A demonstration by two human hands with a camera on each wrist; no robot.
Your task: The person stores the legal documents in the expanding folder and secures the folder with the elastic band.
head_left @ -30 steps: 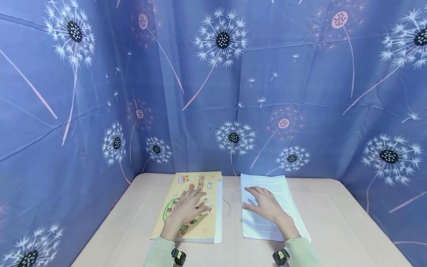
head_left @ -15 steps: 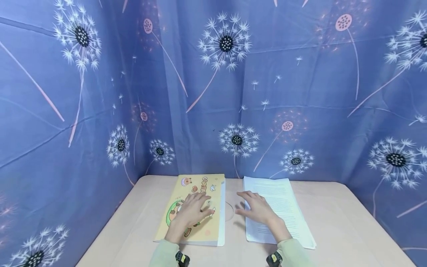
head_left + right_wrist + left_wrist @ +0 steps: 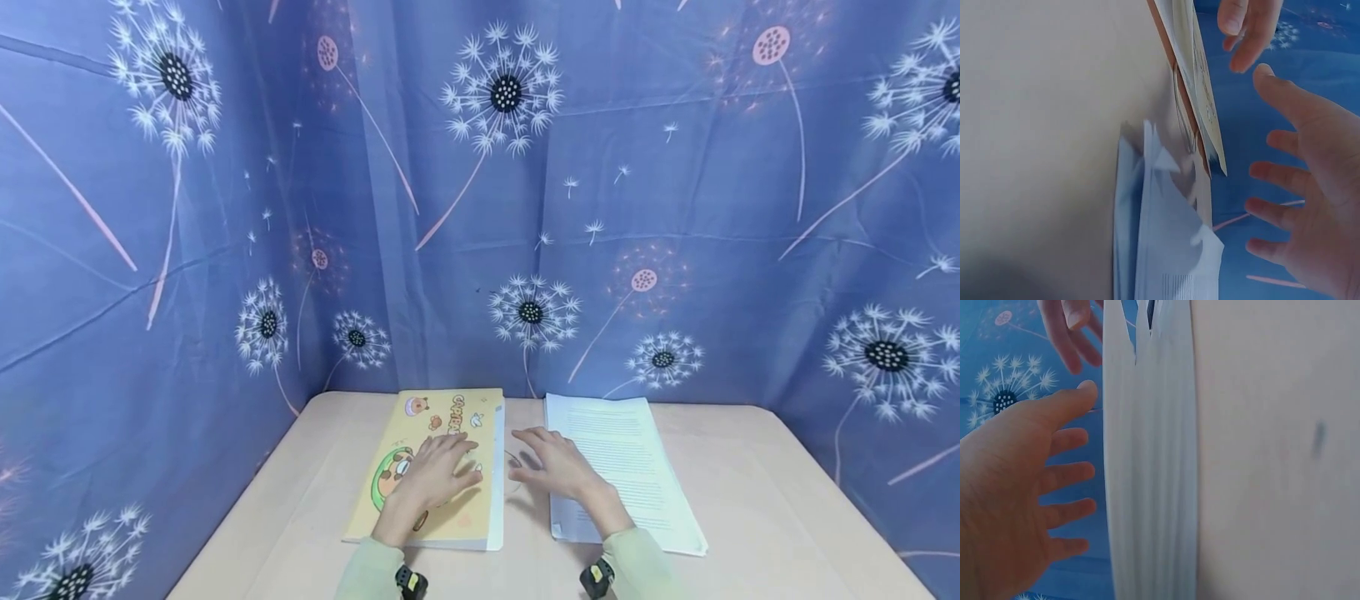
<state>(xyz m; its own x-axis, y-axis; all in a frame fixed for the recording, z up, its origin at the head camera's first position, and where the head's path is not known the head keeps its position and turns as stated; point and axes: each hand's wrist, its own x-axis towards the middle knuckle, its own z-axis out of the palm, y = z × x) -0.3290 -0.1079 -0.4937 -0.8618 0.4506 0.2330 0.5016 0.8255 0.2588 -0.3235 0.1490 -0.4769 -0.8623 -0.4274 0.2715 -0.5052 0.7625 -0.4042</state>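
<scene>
A yellow cartoon-covered folder (image 3: 465, 417), its layered edge (image 3: 1150, 487) showing in the left wrist view, lies at the left on the table. Above it hovers my left hand (image 3: 431, 475), fingers spread and holding nothing. My right hand (image 3: 562, 467) hangs over the inner edge of a stack of printed paper (image 3: 626, 467), its fingertips reaching into the gap towards the folder. It holds nothing either. The stack's near corner (image 3: 1166, 162) is creased and bent in the right wrist view. A thin loop (image 3: 1179, 109) lies beside the folder's edge.
The pale table (image 3: 750, 500) carries both paper items side by side. A blue dandelion-print curtain (image 3: 465, 208) stands behind the table and along its sides. Black devices with yellow marks are strapped at both wrists (image 3: 597, 577).
My right hand has moved left, from over the printed sheets to the gap beside the folder. The left hand stays over the folder. The whole view has shifted slightly.
</scene>
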